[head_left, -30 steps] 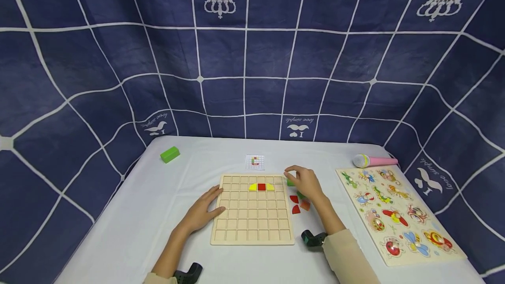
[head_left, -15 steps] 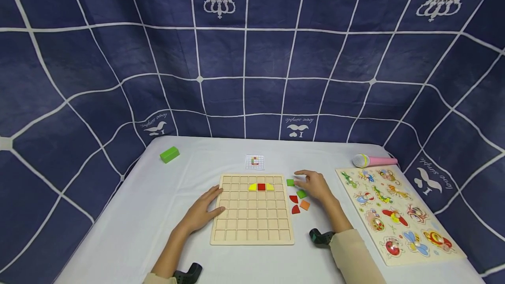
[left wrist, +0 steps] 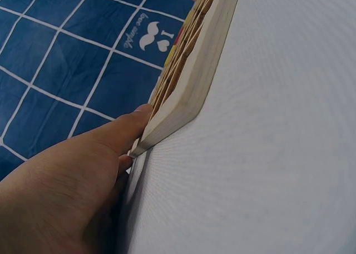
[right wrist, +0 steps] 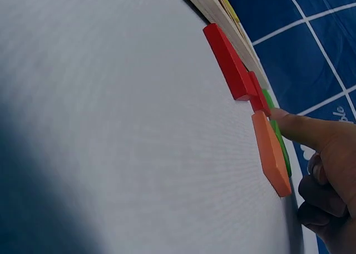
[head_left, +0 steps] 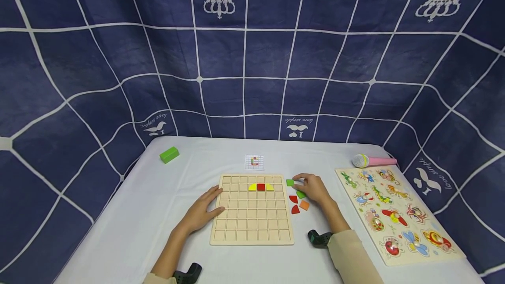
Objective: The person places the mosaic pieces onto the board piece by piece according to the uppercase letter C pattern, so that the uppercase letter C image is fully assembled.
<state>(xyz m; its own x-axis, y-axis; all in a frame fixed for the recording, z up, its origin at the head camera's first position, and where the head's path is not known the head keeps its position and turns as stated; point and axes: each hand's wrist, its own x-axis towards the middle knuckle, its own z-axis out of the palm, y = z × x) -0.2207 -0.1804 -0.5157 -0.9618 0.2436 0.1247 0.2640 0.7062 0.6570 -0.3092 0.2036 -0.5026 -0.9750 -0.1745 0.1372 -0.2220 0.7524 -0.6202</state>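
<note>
A wooden grid board (head_left: 252, 218) lies at the table's middle, with a yellow, a red and a yellow piece (head_left: 261, 186) set side by side in its second row. My left hand (head_left: 203, 210) rests flat on the board's left edge; its thumb (left wrist: 130, 126) lies against the board's rim (left wrist: 189, 98). My right hand (head_left: 313, 187) is at the loose pieces right of the board. Its straight index finger (right wrist: 295, 129) touches a green piece (head_left: 301, 194), the other fingers curled. Beside it lie a green square (head_left: 289, 182), two red pieces (head_left: 293, 199), and an orange piece (right wrist: 271, 154).
A small pattern card (head_left: 254, 161) lies behind the board. A green block (head_left: 169, 154) sits at the far left, a pink microphone (head_left: 375, 160) at the far right. An animal peg puzzle (head_left: 398, 211) fills the right side. Blue checked cloth walls surround the white table (head_left: 138, 214).
My right hand has drawn back from the board's top right corner to the loose pieces and settled on the green one. The left hand has not moved.
</note>
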